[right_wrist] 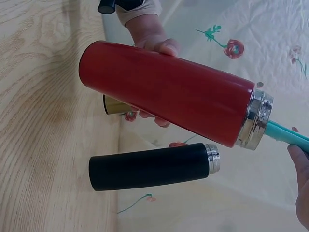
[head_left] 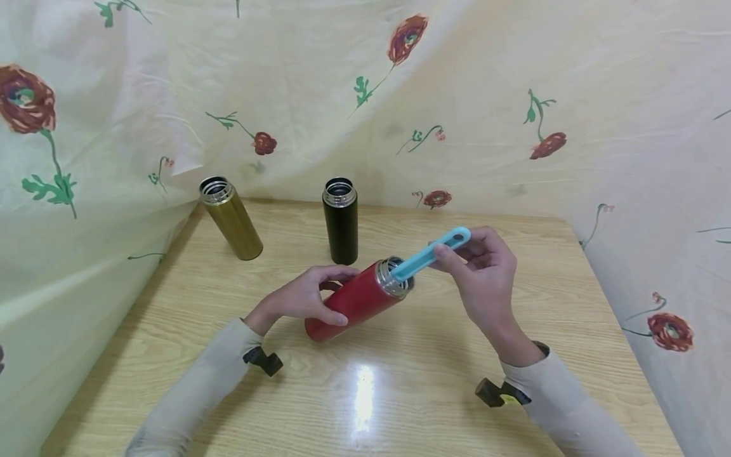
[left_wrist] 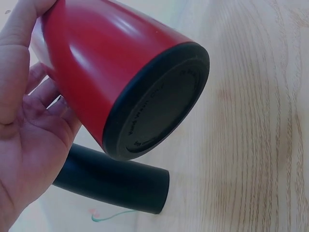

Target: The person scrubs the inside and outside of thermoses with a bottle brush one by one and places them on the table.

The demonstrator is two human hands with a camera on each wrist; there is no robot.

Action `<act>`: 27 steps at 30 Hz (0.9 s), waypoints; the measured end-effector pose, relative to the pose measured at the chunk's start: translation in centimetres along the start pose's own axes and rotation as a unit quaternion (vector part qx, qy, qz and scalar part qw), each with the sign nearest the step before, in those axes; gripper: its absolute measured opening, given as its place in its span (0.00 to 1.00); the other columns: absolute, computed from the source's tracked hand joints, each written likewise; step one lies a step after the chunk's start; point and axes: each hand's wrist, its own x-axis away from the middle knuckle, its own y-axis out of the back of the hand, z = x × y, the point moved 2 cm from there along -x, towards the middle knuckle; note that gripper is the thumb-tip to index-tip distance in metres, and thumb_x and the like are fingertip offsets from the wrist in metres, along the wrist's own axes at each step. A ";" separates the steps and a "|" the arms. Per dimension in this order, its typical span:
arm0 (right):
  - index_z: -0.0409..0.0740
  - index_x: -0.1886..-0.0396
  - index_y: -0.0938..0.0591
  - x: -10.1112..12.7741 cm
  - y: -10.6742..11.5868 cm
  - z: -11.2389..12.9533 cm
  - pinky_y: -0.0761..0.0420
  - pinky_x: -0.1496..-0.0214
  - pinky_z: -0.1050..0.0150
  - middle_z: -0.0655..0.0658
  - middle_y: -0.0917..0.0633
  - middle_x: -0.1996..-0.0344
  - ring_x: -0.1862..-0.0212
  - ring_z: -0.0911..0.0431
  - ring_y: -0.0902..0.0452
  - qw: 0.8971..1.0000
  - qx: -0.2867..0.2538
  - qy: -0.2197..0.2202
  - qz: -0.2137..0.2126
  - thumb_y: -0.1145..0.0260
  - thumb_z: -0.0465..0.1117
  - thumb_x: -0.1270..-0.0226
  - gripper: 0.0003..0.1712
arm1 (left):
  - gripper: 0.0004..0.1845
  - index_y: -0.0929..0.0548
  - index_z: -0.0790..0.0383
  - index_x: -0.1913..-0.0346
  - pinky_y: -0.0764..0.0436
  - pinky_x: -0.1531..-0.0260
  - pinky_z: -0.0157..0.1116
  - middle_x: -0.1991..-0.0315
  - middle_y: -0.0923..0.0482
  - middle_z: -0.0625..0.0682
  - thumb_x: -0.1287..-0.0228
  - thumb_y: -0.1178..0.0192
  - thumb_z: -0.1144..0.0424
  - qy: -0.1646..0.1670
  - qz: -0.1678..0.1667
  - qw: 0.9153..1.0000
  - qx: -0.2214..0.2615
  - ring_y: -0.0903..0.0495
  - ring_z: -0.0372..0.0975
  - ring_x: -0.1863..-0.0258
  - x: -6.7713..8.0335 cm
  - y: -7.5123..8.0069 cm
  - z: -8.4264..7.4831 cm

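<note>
My left hand [head_left: 314, 293] grips a red thermos flask [head_left: 356, 301] round its body. The flask is open and tilted, its steel neck pointing up to the right. Its black base [left_wrist: 159, 104] shows in the left wrist view, lifted off the table. My right hand [head_left: 485, 273] pinches a light-blue handle [head_left: 425, 260] with a hole at its end, between thumb and fingers. The handle's lower part goes into the flask's mouth, so whatever is on its far end is hidden. In the right wrist view, the handle [right_wrist: 285, 135] comes out of the steel neck [right_wrist: 256, 119].
Behind the red flask, a black flask [head_left: 341, 225] stands upright without a lid. A gold lidless flask [head_left: 233, 219] stands further left. The wooden table [head_left: 274, 406] is bordered at the back and sides by a flowered cloth [head_left: 320, 82].
</note>
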 end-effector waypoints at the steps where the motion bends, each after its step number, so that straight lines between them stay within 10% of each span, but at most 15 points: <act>1: 0.29 0.59 0.20 0.0 0.0 0.0 0.12 0.63 0.58 0.42 0.11 0.65 0.64 0.55 0.13 1.000 0.002 0.000 0.000 0.34 0.18 0.38 0.10 | 0.42 0.29 0.62 0.28 0.21 0.39 0.52 0.37 0.23 0.54 0.47 0.23 0.59 0.001 0.002 1.000 0.002 0.24 0.48 0.38 0.0 0.0 0.0; 27: 0.21 0.60 0.23 -1.6 1.6 2.3 0.12 0.64 0.55 0.35 0.11 0.68 0.69 0.51 0.12 0.998 -0.033 0.046 -0.041 0.37 0.16 0.39 0.08 | 0.42 0.29 0.64 0.27 0.19 0.41 0.48 0.35 0.23 0.56 0.45 0.23 0.60 -0.003 0.009 1.000 0.019 0.24 0.49 0.38 0.3 0.2 0.4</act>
